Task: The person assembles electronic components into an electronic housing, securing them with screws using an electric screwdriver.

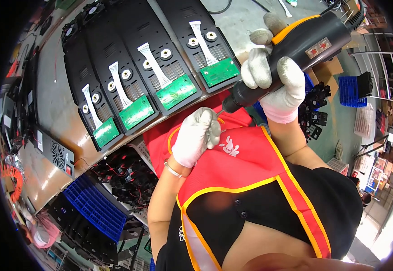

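Note:
A black and orange power screwdriver (320, 34) slants across the upper right, gripped in the gloved fingers of my right hand (280, 83). Its chuck and thin bit point down toward my left hand (196, 135). That hand, also gloved, is closed in a pinch right by the bit's tip, over the red apron (223, 167); whatever lies between its fingers is too small to make out. Beyond the hands, several black metal panels (131, 31) lie in a row, each with a green circuit board (176, 93) at its near end and a white ribbon cable (155, 65).
The panels rest on a worn grey bench (70, 140), its edge just past my hands. A black box with a fan grille (54, 151) stands at its left. Below sit a blue crate (95, 210) and black parts with wires (124, 176). Another blue crate (348, 90) is at right.

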Action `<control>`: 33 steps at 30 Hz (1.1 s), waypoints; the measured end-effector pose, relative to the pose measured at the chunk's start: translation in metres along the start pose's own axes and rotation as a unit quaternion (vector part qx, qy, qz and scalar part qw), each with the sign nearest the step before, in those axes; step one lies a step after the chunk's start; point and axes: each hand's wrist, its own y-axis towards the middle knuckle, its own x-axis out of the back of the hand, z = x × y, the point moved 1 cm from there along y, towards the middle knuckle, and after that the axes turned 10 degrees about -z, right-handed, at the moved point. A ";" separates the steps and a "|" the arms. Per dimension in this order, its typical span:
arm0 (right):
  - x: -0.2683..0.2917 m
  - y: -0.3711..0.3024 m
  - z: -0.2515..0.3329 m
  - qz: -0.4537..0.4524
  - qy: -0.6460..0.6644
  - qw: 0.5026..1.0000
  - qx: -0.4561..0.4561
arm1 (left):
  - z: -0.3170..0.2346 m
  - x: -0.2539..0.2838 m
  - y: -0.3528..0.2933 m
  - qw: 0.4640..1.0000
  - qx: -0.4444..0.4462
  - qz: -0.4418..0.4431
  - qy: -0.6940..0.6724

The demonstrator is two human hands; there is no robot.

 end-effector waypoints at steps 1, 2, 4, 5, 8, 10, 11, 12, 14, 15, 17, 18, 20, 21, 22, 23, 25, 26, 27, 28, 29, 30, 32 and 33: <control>0.001 -0.001 0.000 0.002 0.000 1.000 0.000 | 0.000 0.002 0.000 1.000 -0.007 0.003 0.009; 0.002 -0.003 0.001 -0.008 -0.016 1.000 -0.002 | 0.000 0.004 0.001 1.000 -0.013 0.006 0.018; -0.001 -0.006 0.003 -0.038 -0.041 0.998 0.000 | 0.004 0.007 0.004 0.999 -0.028 0.018 0.014; 0.001 -0.005 0.003 -0.037 -0.041 0.998 0.000 | 0.005 0.007 0.005 0.999 -0.041 0.029 0.010; 0.007 -0.002 0.004 -0.015 -0.021 1.000 -0.001 | 0.004 -0.005 0.006 0.999 -0.036 -0.033 -0.017; 0.008 0.001 0.005 -0.002 -0.011 1.000 0.007 | 0.004 -0.003 0.007 0.998 -0.052 -0.012 -0.023; 0.005 0.000 0.007 -0.003 -0.012 1.000 0.005 | 0.005 -0.003 0.008 0.997 -0.068 0.007 -0.029; -0.001 -0.002 0.008 -0.033 -0.020 0.999 -0.003 | 0.004 -0.004 0.008 0.997 -0.066 0.008 -0.030; -0.005 -0.003 0.007 -0.063 -0.027 0.998 -0.013 | 0.001 -0.008 0.007 0.996 -0.076 -0.009 -0.045; -0.006 -0.003 0.007 -0.061 -0.026 0.998 -0.013 | 0.002 -0.005 0.008 0.996 -0.075 -0.010 -0.047; -0.006 -0.003 0.006 -0.057 -0.025 0.998 -0.014 | 0.006 0.002 0.011 0.994 -0.082 0.034 -0.066; -0.005 -0.004 0.005 -0.049 -0.033 0.998 -0.012 | 0.007 0.003 0.011 0.994 -0.082 0.033 -0.067; -0.005 -0.004 0.004 -0.041 -0.042 0.998 -0.010 | 0.009 0.003 0.012 0.994 -0.058 0.041 -0.086; -0.006 -0.004 0.003 -0.039 -0.040 0.998 -0.011 | 0.010 0.003 0.011 0.994 -0.058 0.041 -0.086; -0.006 -0.004 0.002 -0.037 -0.038 0.998 -0.012 | 0.010 0.003 0.009 0.994 -0.059 0.029 -0.083; -0.006 -0.004 0.002 -0.037 -0.038 0.999 -0.012 | 0.010 0.003 0.008 0.995 -0.059 0.017 -0.080; -0.006 -0.005 0.003 -0.048 -0.048 0.998 -0.018 | 0.010 0.004 0.008 0.996 -0.067 0.005 -0.061; -0.007 -0.005 0.003 -0.048 -0.048 0.998 -0.018 | 0.010 0.005 0.008 0.996 -0.074 -0.006 -0.042; -0.008 -0.005 0.003 -0.056 -0.046 0.997 -0.016 | 0.010 0.006 0.007 0.996 -0.074 -0.006 -0.042; -0.009 -0.005 0.003 -0.064 -0.043 0.997 -0.014 | 0.011 0.006 0.007 0.996 -0.081 -0.002 -0.033; -0.008 -0.006 0.003 -0.064 -0.043 0.997 -0.014 | 0.011 0.007 0.006 0.996 -0.089 0.003 -0.023; -0.007 -0.007 0.003 -0.057 -0.025 0.998 -0.010 | 0.011 0.006 0.006 0.996 -0.088 0.002 -0.023; -0.008 -0.007 0.003 -0.049 -0.008 0.999 -0.007 | 0.010 0.006 0.006 0.996 -0.090 0.000 -0.021; -0.009 -0.006 0.003 -0.037 -0.004 0.999 -0.004 | 0.011 0.006 0.006 0.996 -0.090 0.000 -0.021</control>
